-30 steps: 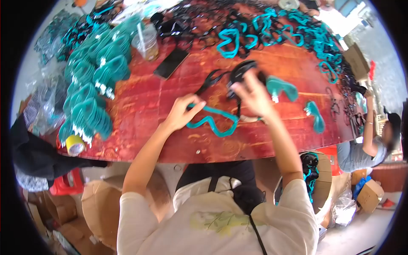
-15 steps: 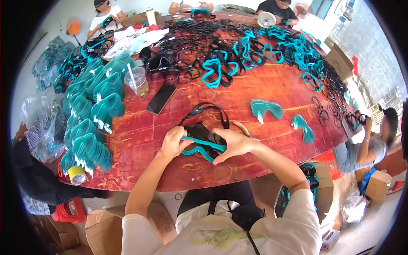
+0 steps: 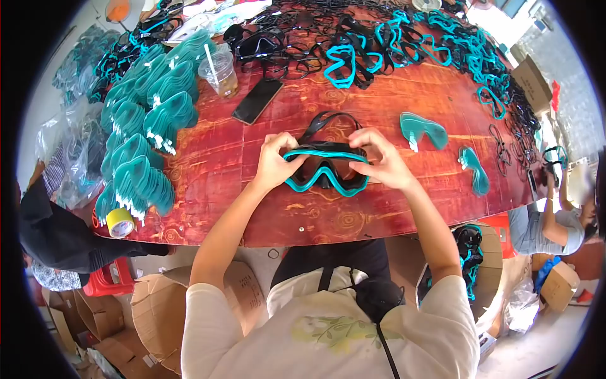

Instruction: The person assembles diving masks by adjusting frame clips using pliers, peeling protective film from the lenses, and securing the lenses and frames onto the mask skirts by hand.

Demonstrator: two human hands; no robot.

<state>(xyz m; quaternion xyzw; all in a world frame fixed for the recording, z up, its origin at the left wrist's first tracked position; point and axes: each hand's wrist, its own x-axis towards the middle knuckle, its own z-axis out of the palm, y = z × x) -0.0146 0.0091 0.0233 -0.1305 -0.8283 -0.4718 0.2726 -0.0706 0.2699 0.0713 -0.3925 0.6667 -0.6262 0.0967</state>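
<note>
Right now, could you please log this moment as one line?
left hand: holds diving mask, left end; right hand: holds right end; strap: looped beyond; phone: on table

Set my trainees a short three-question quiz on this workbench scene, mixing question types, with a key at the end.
1. True or false: the left grip touches the mask, while the right grip rests on bare table.

2. Which of these lies nearest the plastic cup with the straw?
A) the tape roll
B) the phone
C) the open cardboard box on the floor

3. Fill in the blank: the tape roll near the table's edge is ____ in colour.

Key
1. False; both touch the same mask.
2. B
3. yellow
</note>
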